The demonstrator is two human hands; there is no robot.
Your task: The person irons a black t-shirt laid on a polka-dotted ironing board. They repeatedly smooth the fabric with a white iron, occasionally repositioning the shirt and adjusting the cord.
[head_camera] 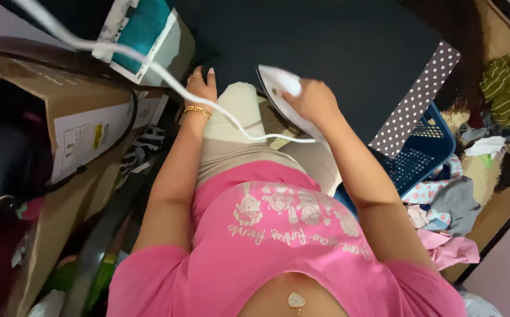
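Iron (279,88) is in our right hand (312,101), fingers wrapped around the handle from above, so that hand is clamped shut on it and nothing else. It sits right at the near edge of the dark board (337,53), white body tipped up a bit on its side, with the long axis running from the near right up and away to the left, nose end pointing toward our left hand (201,82). That left hand is just across a small gap from the iron, lying flat with fingers together on the board's edge, next to the beige cloth (237,117) over our legs; it's not gripping anything as far as we can see, just resting or pressing there, a gold bracelet on the wrist. The white cord (149,64) runs from the iron's back end, loops under our right forearm and then swings up across the left wrist and off to the upper left. Going further out: on the right, just past the polka-dot edge of the board, a blue basket (437,138) looks mostly bare inside from this angle, with clothes piled on the floor around it. On the left, a cardboard box (79,111), contents hidden.
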